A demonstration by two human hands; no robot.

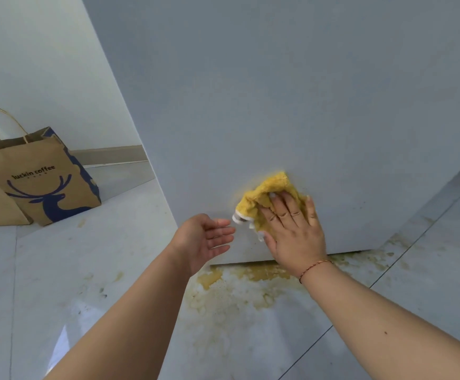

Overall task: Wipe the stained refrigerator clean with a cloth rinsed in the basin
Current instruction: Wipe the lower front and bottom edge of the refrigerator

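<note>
The grey refrigerator (292, 91) fills the upper middle and right of the head view. A crumpled yellow cloth (261, 200) with a white edge lies flat against its side panel, low down near the bottom edge. My right hand (292, 229) presses the cloth to the panel with straight, spread fingers. My left hand (205, 238) hovers just left of the cloth, palm turned toward it, fingers relaxed and holding nothing. The basin is not in view.
Yellowish-brown stains (237, 292) are spread over the glossy tiled floor below the refrigerator's bottom edge. Two brown paper bags (42, 179), one printed with a blue deer, stand on the floor at the left against the white wall (31, 64).
</note>
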